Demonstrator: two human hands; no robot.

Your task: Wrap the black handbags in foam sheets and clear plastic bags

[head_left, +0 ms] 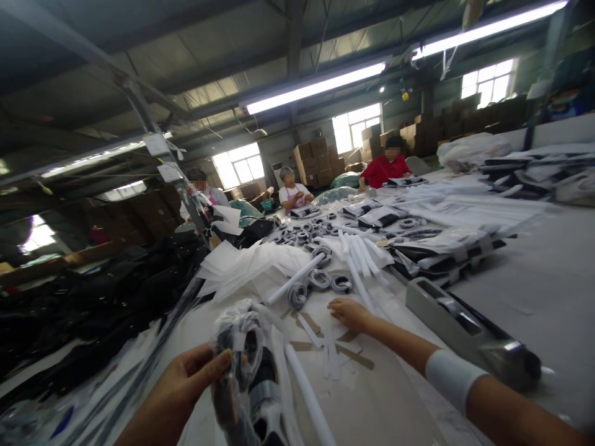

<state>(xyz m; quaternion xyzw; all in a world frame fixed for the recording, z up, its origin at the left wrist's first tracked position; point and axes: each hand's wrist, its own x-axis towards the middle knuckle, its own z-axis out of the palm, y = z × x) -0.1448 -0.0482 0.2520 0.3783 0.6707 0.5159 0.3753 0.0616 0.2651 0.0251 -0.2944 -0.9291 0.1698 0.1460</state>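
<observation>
My left hand, closed with the thumb on top, grips a clear plastic-wrapped bundle with dark, rolled-looking parts inside. Part of that bundle is hidden behind the fingers. Stretched forward over the table, my right hand has its fingers bent and close together; whatever may be between them is hidden. White paper strips lie at its fingertips, among brown card strips. Just beyond are grey coiled straps and white tubes. A further white tube lies beside the bundle.
A grey tape dispenser stands right of my right forearm. White sheets are heaped ahead, and stacked black-and-white pieces lie at right. Dark goods fill the left side. Several co-workers, one in a red top, are across the table.
</observation>
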